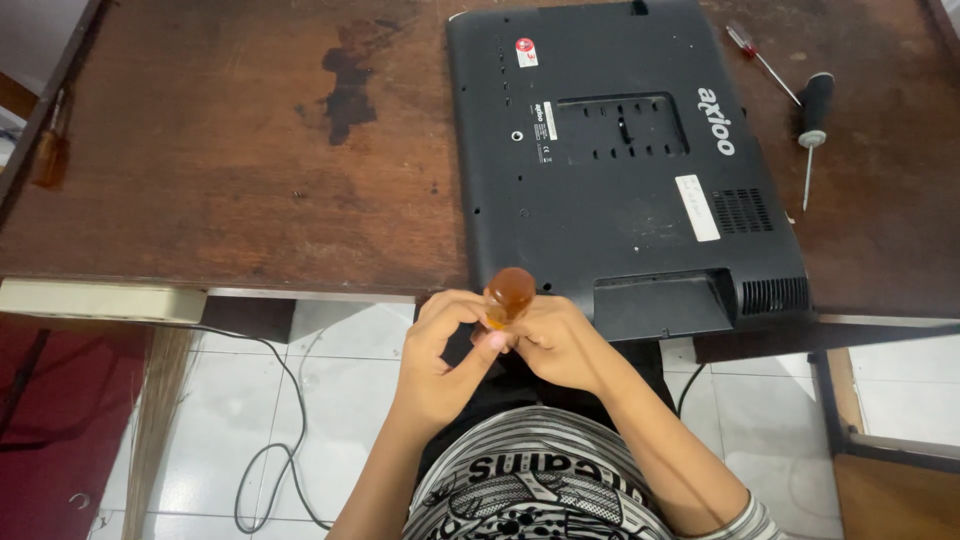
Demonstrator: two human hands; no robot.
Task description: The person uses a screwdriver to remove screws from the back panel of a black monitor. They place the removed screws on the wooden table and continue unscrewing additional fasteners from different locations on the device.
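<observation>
Two screwdrivers (790, 95) lie on the bench (200, 150) beside a black monitor (620, 160) lying face down. Both hands, left (440, 355) and right (560, 345), grip an amber screwdriver handle (509, 293) between them, just off the bench's near edge.

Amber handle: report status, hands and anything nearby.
Left hand and right hand both grip amber handle, off the desk edge. Black monitor face-down just beyond. Two screwdrivers far right, untouched.

Bare forearms, grey-and-white striped shirt with black print, striped sleeve edge
</observation>
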